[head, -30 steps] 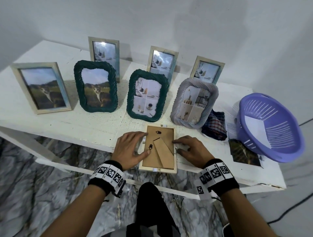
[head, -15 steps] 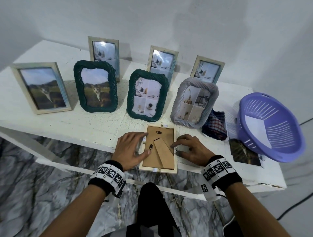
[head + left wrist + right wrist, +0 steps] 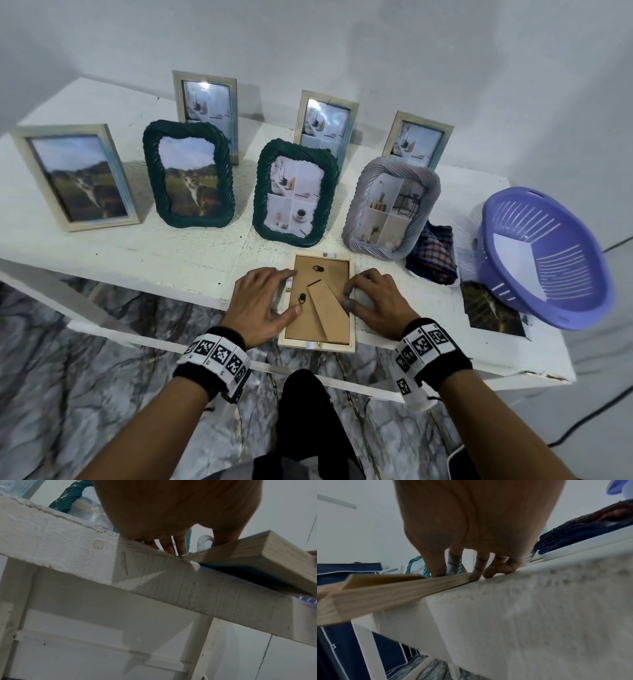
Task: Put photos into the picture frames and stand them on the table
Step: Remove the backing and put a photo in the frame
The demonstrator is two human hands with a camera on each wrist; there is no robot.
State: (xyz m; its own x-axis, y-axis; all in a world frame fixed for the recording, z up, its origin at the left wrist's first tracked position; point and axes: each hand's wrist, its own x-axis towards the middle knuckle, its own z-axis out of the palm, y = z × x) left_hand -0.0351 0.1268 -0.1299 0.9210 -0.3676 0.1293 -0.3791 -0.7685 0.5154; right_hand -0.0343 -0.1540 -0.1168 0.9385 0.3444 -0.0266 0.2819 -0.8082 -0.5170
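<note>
A light wooden picture frame [image 3: 303, 327] lies face down at the table's front edge, its brown backing and folded stand up, its near end over the edge. My left hand [image 3: 270, 294] lies flat on the frame's left side, fingers straight, thumb beside a black clip [image 3: 302, 298]. My right hand [image 3: 349, 296] curls at the right side, thumb and fingertips pinching the rim. From the left wrist the frame [image 3: 248, 547] shows under the left hand [image 3: 171, 507]. From the right wrist, fingertips [image 3: 475, 576] touch the frame [image 3: 385, 593].
Several filled frames stand behind in two rows, the nearest a green one [image 3: 296, 193] and a grey one [image 3: 390, 209]. A checked cloth [image 3: 433, 257], a loose photo [image 3: 493, 308] and a purple basket [image 3: 548, 260] lie right. The table edge [image 3: 171, 284] runs under my wrists.
My right hand's fingers have curled in tighter at the frame's right rim and the wrist has shifted slightly. The left hand and the frame stay put.
</note>
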